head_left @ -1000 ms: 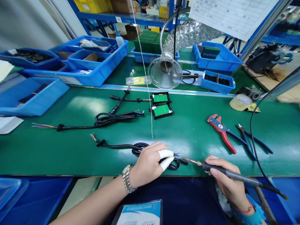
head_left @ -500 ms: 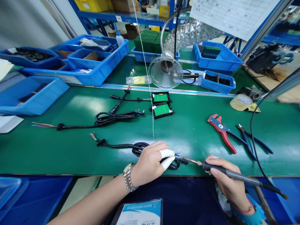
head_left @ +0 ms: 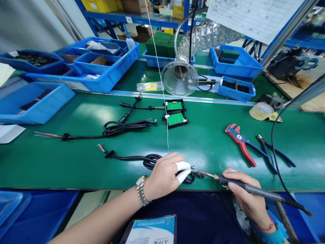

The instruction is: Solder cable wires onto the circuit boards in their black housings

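Green bench (head_left: 208, 142), left hand (head_left: 164, 177) nudged rightward (soldering iron (head_left: 266, 195) unmoved)

Cable (head_left: 149, 162) on bench (head_left: 63, 162), left of soldering iron (head_left: 254, 190); wire stripper (head_left: 244, 139) behind.

At the near edge of the green workbench (head_left: 63, 162), the left hand (head_left: 162, 177), with white finger cots (head_left: 183, 166) on thumb and index finger, pinches the wire end of a coiled black cable (head_left: 130, 158). From the right, the right hand (head_left: 245, 195) grips a soldering iron (head_left: 256, 190), its tip right at those wires. A thin pale wire (head_left: 156, 56) hangs down to just beyond the left hand. Farther left lies a second coiled cable (head_left: 124, 127); at far middle, two green circuit boards (head_left: 175, 118) sit in black housings beneath a clear fume-extractor funnel (head_left: 169, 81). To the right lie red-handled wire strippers (head_left: 243, 144) beside blue-handled cutters (head_left: 279, 155).
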`<state>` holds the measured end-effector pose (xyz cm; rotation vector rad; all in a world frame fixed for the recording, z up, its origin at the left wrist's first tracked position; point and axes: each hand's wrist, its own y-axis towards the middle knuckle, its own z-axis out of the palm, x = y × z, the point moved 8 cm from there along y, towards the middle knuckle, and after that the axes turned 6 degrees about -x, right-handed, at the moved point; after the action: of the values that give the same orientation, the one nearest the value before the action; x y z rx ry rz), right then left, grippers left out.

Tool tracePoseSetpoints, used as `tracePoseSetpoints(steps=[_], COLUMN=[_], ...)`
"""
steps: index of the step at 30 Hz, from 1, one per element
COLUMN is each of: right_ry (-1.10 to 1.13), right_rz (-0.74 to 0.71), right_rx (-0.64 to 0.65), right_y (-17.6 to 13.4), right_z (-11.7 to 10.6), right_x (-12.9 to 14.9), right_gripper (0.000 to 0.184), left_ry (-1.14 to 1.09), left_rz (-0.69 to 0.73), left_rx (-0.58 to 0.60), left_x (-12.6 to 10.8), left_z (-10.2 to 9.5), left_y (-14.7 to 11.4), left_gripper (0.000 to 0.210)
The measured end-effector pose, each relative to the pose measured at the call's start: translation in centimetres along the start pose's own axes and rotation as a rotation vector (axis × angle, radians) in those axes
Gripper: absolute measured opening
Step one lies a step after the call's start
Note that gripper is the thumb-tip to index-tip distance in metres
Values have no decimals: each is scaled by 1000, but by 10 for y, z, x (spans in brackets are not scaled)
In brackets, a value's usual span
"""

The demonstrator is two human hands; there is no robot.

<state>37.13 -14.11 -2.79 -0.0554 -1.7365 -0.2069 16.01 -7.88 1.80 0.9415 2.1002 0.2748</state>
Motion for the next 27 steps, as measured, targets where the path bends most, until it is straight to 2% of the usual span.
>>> tracePoseSetpoints(steps=[19,25,27], right_ry=[-18,0,-7], right_rz=[-33,-22,-12], right_rx=[-4,3,9], right_y=[1,-1,-2], right_z=[2,0,-1], right_x=[6,0,-1], right_gripper=[15,17,17], left_ry=[15,-4,34], left_rz=[-1,-21,-26], left_rx=[46,36,82], left_x=[-1,6,7], left_z=[8,-4,-5], left_y=[4,4,5], left_gripper=[14,30,30])
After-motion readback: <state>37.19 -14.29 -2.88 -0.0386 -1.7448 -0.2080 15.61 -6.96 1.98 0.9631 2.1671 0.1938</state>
